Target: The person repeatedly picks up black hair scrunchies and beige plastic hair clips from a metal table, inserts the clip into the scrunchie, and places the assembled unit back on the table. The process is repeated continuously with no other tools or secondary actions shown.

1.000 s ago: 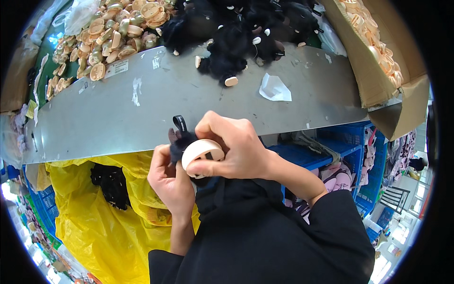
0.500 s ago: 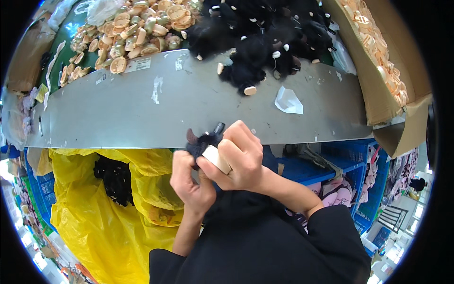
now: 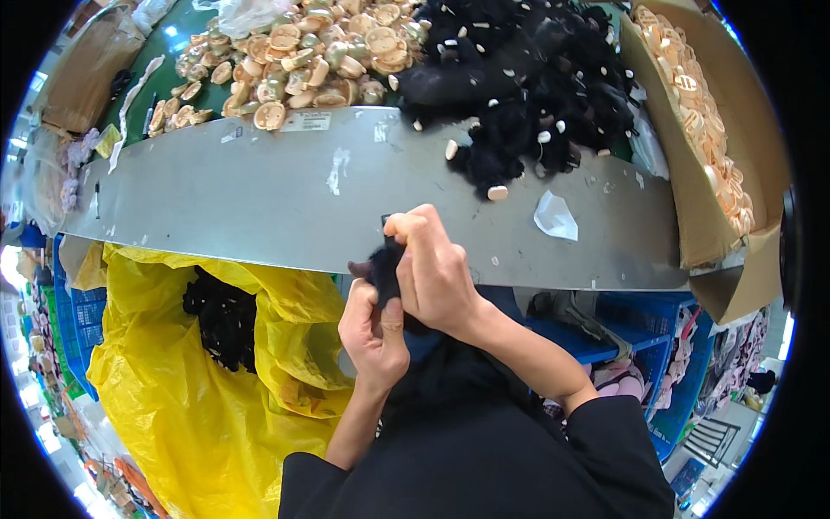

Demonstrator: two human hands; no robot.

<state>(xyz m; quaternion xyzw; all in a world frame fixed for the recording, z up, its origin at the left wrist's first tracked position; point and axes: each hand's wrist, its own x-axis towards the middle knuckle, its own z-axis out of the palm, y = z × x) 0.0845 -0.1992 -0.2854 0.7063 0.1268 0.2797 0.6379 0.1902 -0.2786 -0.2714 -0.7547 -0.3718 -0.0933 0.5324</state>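
A small black plush piece (image 3: 383,270) with a brown ear-like flap is held between my two hands, by the table's front edge. My left hand (image 3: 372,339) pinches its lower end, thumb upright. Higher up, my right hand (image 3: 435,275) has its fingers curled round the right side and top of the plush, beside a dark tab. No cream plastic shows in the plush now; my fingers cover much of it. Across the table lies a heap of black plush pieces (image 3: 527,95), several with cream plastic parts sticking out.
Peach plastic shells (image 3: 298,65) are piled at the far left of the grey metal table (image 3: 259,199). A cardboard box (image 3: 666,147) of similar parts stands at right, near a white scrap (image 3: 555,216). Below left hangs a yellow bag (image 3: 173,389) with black plush inside; blue crates (image 3: 622,324) sit under the table.
My right hand has shifted to the plush's upper end, and the cream plastic part seen at its fingers earlier is out of sight. The whole view has moved slightly.
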